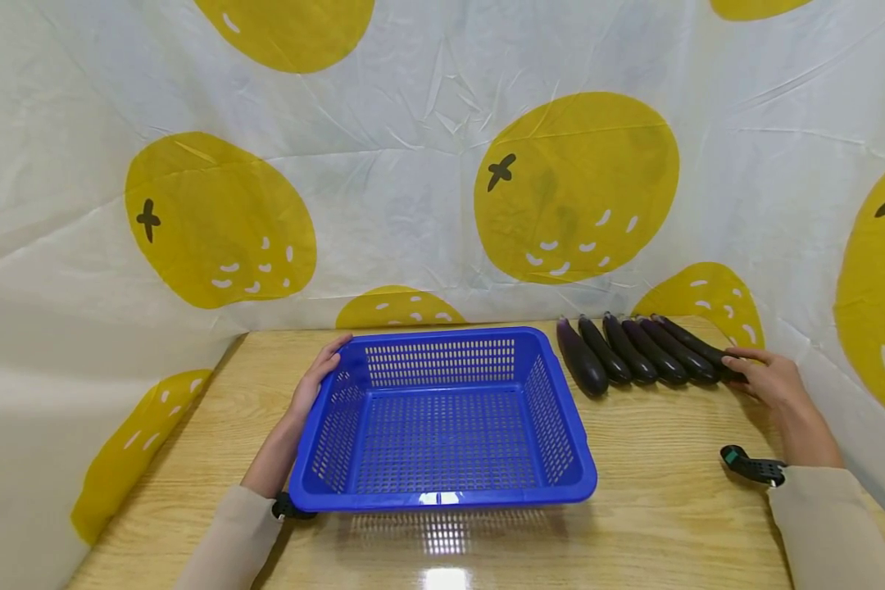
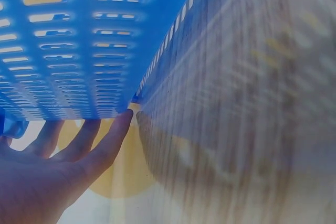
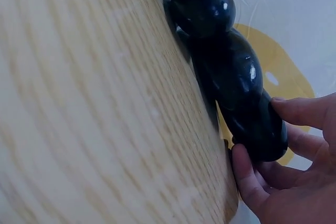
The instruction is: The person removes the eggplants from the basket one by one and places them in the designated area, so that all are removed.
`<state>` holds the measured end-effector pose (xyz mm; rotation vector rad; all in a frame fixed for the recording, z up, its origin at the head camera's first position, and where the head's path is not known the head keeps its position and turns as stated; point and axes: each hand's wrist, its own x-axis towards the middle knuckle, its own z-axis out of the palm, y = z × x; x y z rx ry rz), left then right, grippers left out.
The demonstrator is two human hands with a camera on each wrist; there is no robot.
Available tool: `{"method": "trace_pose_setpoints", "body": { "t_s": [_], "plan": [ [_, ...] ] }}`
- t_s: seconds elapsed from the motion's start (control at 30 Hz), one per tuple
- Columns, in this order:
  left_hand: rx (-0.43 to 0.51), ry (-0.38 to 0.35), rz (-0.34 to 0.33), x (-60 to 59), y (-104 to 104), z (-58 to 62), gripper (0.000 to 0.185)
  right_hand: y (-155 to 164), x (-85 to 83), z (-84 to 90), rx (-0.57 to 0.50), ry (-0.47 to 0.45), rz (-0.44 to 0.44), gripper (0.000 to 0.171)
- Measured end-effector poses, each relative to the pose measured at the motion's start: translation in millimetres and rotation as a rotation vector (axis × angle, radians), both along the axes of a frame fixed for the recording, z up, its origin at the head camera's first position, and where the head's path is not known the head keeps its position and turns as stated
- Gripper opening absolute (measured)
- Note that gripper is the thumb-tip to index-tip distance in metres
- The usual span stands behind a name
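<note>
A blue plastic basket with slotted walls stands in the middle of the wooden table. My left hand rests against its left side near the far corner; in the left wrist view the fingers are extended and touch the outer wall. At the right, several dark purple eggplants lie side by side in a slanting row. My right hand holds the blunt end of the rightmost eggplant, with thumb and fingers around it. That eggplant lies close to its neighbour, its stem end pointing away.
The wooden table reaches to a white curtain printed with yellow fruit, which hangs at the back and along both sides. The eggplants' stem ends lie close to the curtain at the table's far edge.
</note>
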<state>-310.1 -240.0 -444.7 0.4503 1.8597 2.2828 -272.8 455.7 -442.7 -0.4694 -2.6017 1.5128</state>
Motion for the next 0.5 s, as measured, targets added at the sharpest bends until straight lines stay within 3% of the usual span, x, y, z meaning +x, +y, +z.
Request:
{"method": "trace_pose_setpoints", "body": {
  "t_s": [0.2,0.5],
  "plan": [
    [0.005,-0.006,-0.005,1.2,-1.8,0.3,0.037,-1.1,-1.3,2.3,0.014,-0.024,0.006,0.070],
    [-0.011,-0.017,0.004,2.1,-0.8,1.0,0.052,-3.0,-1.3,2.2,0.080,-0.045,-0.008,0.070]
  ]
}}
